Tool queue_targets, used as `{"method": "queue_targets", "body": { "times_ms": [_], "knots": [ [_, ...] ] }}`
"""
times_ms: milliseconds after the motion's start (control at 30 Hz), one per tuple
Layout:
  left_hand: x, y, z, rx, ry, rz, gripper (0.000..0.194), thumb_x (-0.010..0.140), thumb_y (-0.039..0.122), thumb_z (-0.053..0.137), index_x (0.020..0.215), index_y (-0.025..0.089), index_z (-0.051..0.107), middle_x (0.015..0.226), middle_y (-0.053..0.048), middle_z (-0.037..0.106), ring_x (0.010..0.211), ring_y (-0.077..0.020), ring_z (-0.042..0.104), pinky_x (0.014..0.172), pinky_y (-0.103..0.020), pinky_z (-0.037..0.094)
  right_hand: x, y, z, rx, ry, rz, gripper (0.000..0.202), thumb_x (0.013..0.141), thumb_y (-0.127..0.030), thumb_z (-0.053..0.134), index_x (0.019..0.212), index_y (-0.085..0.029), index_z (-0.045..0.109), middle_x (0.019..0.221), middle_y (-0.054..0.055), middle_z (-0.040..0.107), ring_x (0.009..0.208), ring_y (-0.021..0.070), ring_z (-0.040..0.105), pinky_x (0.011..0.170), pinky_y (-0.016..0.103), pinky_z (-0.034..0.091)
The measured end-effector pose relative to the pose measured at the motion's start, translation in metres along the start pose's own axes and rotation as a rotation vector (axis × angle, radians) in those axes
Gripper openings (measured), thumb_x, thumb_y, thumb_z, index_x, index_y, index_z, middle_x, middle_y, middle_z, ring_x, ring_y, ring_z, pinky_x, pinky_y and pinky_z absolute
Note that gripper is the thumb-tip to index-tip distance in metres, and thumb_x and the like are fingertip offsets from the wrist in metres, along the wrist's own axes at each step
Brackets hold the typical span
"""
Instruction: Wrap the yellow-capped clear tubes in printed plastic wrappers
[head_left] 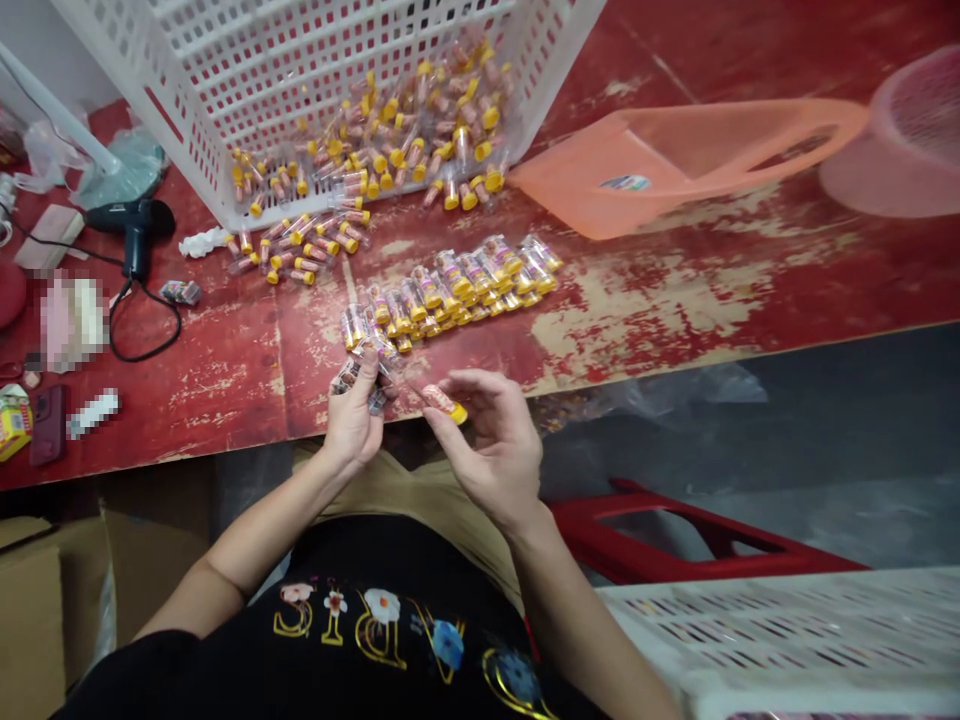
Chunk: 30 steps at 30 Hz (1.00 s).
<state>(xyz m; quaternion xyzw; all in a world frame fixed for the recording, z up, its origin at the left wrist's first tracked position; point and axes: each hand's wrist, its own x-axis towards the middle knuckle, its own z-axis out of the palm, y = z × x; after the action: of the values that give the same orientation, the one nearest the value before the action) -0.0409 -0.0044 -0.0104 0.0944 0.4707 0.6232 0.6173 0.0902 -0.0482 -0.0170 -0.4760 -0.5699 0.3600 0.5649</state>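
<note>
Tabletop (247,370): red paint on a flat board, rubbed through to ragged tan patches, widest toward the right.
Crate (142,75): white plastic, slotted walls; from my remote seat I see a heap of loose tubes (405,150) at its lower side, some lying out on the red paint.
Orange scoop (660,170): smooth, slightly translucent plastic with a looped handle, right of the crate.
Hair dryer (135,240): dark, hard-shelled, cord curled in a loop, at the left.
Wrapped tubes (457,285): shiny printed film, yellow ends, banked in close rows between crate and hands.
Capped tube (442,400): short cylinder, pinkish body, bright yellow cap toward me; held just above the near table edge, in front of the wrapped rows. Fine print blurred; I cannot read it.
Right hand (495,435): thumb and fingertips nearly together, pinching the capped tube; other fingers loosely curled.
Left hand (356,415): fingers closed round printed sleeves (346,378), dark, many-coloured, thumb on top. I cannot tell whether it also touches the capped tube.
</note>
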Motion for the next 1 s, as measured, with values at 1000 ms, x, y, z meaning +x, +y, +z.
{"method": "queue_targets", "body": {
  "times_ms": [1000],
  "knots": [
    [-0.021,0.011,0.004,0.223,-0.212,-0.138,0.044,0.060,0.033,0.090,0.094,0.014,0.070,0.076,-0.001,0.072,0.054,-0.0086,0.062,0.048,-0.020,0.049,0.000,-0.007,-0.012,-0.126,-0.087,-0.256,0.053,0.091,-0.009,0.057,0.139,-0.032,0.058,0.135,0.007,0.067,0.123,0.0257,0.065,0.105,0.048,0.055]
  ]
}}
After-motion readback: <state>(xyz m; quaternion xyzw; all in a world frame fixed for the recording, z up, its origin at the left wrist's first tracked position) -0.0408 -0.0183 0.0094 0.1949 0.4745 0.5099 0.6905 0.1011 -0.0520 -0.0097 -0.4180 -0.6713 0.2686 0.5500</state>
